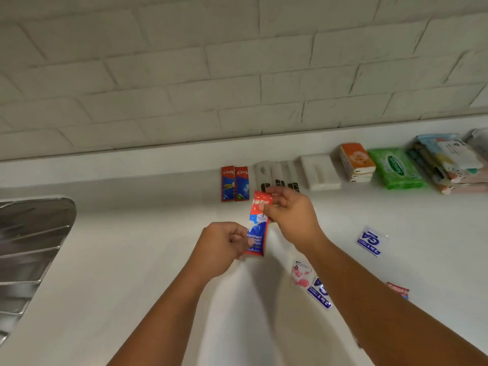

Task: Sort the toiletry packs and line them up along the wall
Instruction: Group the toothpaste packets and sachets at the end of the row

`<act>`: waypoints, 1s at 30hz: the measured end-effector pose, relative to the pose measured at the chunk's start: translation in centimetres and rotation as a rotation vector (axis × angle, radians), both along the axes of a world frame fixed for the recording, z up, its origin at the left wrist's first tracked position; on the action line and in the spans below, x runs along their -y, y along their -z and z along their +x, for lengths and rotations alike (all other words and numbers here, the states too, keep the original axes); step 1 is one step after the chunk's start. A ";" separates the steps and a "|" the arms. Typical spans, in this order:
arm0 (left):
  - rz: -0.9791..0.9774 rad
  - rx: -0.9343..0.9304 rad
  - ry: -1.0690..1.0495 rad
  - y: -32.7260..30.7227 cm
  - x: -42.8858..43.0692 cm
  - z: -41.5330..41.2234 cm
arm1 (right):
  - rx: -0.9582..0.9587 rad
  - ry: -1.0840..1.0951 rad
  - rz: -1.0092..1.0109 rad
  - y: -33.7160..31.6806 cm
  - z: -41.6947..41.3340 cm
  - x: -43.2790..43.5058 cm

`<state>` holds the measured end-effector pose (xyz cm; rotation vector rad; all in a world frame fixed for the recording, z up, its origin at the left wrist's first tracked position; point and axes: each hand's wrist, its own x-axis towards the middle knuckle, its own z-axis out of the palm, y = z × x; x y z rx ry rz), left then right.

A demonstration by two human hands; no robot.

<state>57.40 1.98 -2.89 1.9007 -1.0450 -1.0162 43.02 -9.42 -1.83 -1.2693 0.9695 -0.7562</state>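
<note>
I hold a red and blue toothpaste sachet (257,231) upright above the white counter (132,260). My right hand (290,215) pinches its top end and my left hand (224,247) pinches its lower left edge. Along the wall lie two matching toothpaste sachets (235,184), three white wrapped packs with black ends (277,175), a white pack (319,172), an orange tissue stack (356,162), a green wipes pack (396,167) and a pile of pastel packs (451,162). Loose on the counter are two blue and white sachets (369,243) (320,293), a pink sachet (301,273) and a red sachet (398,289).
A metal sink drainboard (29,254) takes up the left edge. A tiled wall (237,75) rises behind the counter's raised ledge.
</note>
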 end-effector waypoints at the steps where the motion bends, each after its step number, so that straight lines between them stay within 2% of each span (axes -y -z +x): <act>1: -0.026 -0.034 -0.057 -0.1 1.1 0.9 | -0.035 0.027 -0.061 0.2 0.9 0.9; 4: -0.080 -0.068 -0.191 -0.1 4.6 3.8 | -0.300 0.037 -0.306 1.0 2.9 3.2; 7: -0.053 0.042 -0.208 0.1 7.8 6.2 | -0.584 -0.071 -0.530 1.8 4.2 4.5; 9: -0.035 0.025 -0.234 0.6 9.8 7.1 | -0.735 -0.168 -0.675 2.3 5.0 5.2; 13: 0.018 0.088 -0.218 2.6 12.8 7.9 | -0.969 -0.297 -0.875 3.4 6.4 6.4; 19: 0.048 0.283 -0.182 3.9 14.6 7.8 | -0.974 -0.409 -0.984 5.1 7.6 7.0; 30: 0.090 0.547 -0.205 4.7 14.6 7.7 | -0.998 -0.398 -1.085 6.3 8.9 7.7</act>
